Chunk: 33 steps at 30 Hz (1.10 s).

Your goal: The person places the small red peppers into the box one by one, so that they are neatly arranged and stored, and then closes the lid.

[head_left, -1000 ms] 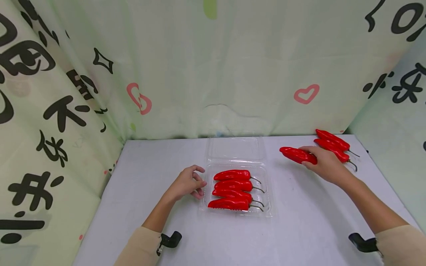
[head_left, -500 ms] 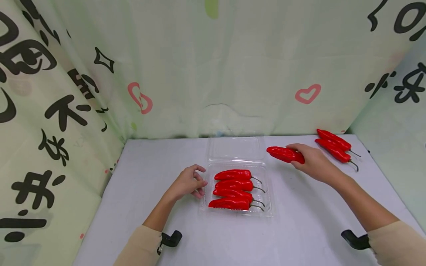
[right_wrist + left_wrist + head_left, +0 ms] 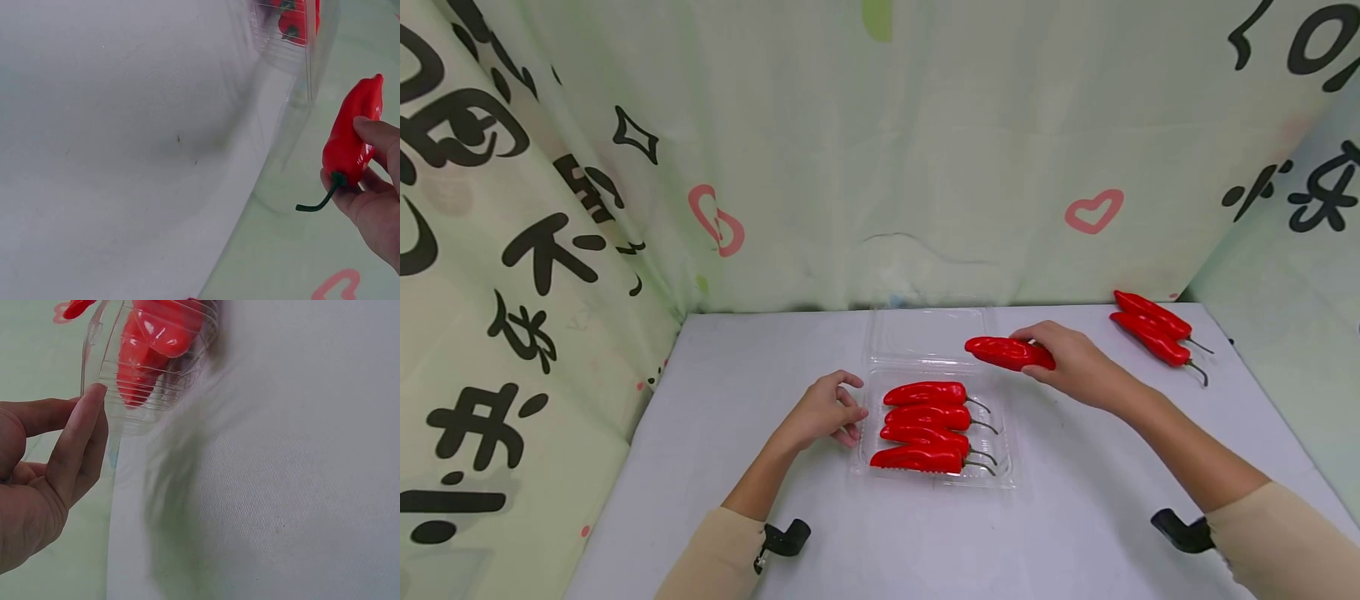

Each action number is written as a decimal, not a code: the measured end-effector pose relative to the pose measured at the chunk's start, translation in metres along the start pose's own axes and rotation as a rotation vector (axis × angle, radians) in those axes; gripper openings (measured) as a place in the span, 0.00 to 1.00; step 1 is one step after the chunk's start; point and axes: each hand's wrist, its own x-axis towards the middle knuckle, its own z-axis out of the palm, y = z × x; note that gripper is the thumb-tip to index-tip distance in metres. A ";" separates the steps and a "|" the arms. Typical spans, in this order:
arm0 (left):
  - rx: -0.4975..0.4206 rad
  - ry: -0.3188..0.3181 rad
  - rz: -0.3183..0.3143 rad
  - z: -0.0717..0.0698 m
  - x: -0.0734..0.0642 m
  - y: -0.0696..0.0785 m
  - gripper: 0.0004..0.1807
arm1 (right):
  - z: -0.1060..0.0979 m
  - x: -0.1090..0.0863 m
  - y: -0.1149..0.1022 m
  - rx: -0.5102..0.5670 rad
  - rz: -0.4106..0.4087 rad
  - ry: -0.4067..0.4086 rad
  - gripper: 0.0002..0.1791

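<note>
My right hand [image 3: 1075, 364] holds a red pepper [image 3: 1006, 353] with a curved green stem, thumb on one side and fingers on the other, above the right part of a clear plastic box. In the right wrist view the pepper [image 3: 354, 132] hangs stem down. The hinged box [image 3: 1006, 467] lies open, and several red peppers [image 3: 922, 459] lie in a column inside it, stems to the right. My left hand [image 3: 820, 412] rests at the box's left edge, fingers loosely bent. In the left wrist view its fingertips [image 3: 95, 397] meet the rim [image 3: 85, 362]; whether they grip it is unclear.
Two more red peppers [image 3: 1152, 337] lie at the back right of the white table [image 3: 715, 467]. The box's clear lid [image 3: 917, 333] lies folded back towards the printed curtain [image 3: 820, 167] behind the table. Another curtain stands at the left.
My right hand has carried its pepper leftwards from beside the two loose peppers to the box. The left hand and the peppers in the box have kept their places.
</note>
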 end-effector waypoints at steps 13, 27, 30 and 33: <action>0.036 0.013 -0.007 0.002 0.000 0.001 0.27 | 0.008 0.013 -0.021 -0.015 -0.085 -0.036 0.30; 0.052 0.020 -0.012 0.002 0.000 0.001 0.27 | 0.024 0.024 -0.035 0.002 -0.131 -0.078 0.28; 0.052 0.018 -0.014 0.002 0.000 0.002 0.27 | 0.029 0.029 -0.039 0.007 -0.141 -0.082 0.28; 0.054 0.015 -0.010 0.002 0.000 0.001 0.27 | 0.034 0.032 -0.045 0.008 -0.153 -0.092 0.27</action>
